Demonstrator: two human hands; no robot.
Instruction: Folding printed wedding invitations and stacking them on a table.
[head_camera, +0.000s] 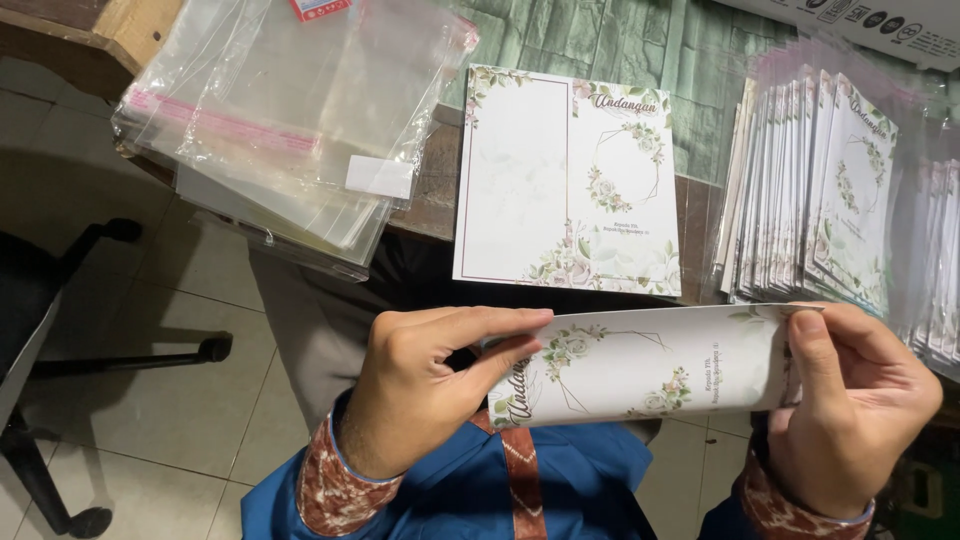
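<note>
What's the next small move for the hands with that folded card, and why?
Probably press the fold flat. The left hand and right hand pinch the floral card at opposite ends, and it still bows between them. The clear sleeves lie untouched on the table, and the sleeved cards stand at the right.

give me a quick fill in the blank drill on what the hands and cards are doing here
1. The white floral folded card is held by ____ hands.
2. The left hand grips the card's ____ end.
3. The open white floral card lies flat on the ____.
4. The clear plastic sleeves lie to the ____ of the open card.

Missing words: both; left; table; left
</note>
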